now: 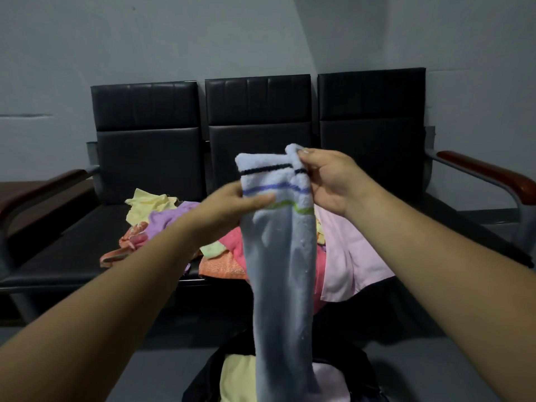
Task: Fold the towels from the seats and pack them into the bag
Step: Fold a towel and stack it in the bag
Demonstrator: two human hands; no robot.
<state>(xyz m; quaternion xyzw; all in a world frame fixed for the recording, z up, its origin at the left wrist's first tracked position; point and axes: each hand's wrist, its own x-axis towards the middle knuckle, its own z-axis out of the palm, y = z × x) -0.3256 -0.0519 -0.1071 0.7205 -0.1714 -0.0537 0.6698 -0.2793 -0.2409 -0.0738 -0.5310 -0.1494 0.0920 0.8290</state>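
- A black row of seats (145, 158) is spread across the middle of the frame.
- A white striped towel (278, 256) is held hanging at centre, its lower end over the bag.
- Loose coloured towels (348, 245) are heaped on the seats.
- A dark open bag (203, 372), at bottom centre, is filled with a yellow towel (237, 375) and a pink towel (330, 381).
- The hanging towel's top corner is pinched by the right hand (327, 181); its striped band is gripped by the left hand (232, 204).

The white towel (278, 256) bears black, purple and green stripes. The seats (145, 158) and the bag (203, 378) are black. Others: yellow towel (145, 207), lilac towel (171, 219), orange towel (223, 266), pink towel (348, 256).
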